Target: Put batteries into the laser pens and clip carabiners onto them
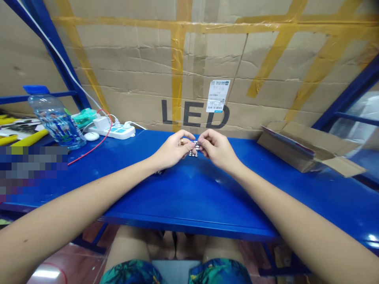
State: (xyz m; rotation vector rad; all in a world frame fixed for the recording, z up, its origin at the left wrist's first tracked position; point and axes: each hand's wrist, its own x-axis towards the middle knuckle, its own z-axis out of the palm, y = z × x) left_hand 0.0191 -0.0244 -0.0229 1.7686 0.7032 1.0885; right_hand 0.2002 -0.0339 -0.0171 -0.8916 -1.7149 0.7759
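My left hand (175,148), with a gold ring on one finger, is closed in a pinch on small shiny metal parts above the blue table. My right hand (217,146) meets it from the other side, thumb and finger pinched at the same spot. Between and just below the fingertips show several silvery metal parts (193,154); they are too small to make out their exact kind. Fingers hide much of what is gripped. A small dark item (160,172) lies partly hidden under my left wrist.
The blue table (189,197) stands against a large taped carton (133,71) marked LED. On the left are a water bottle (56,118), a white power strip (115,131), a white mouse (91,136) and a red cable (97,146). An open cardboard box (291,154) sits at right.
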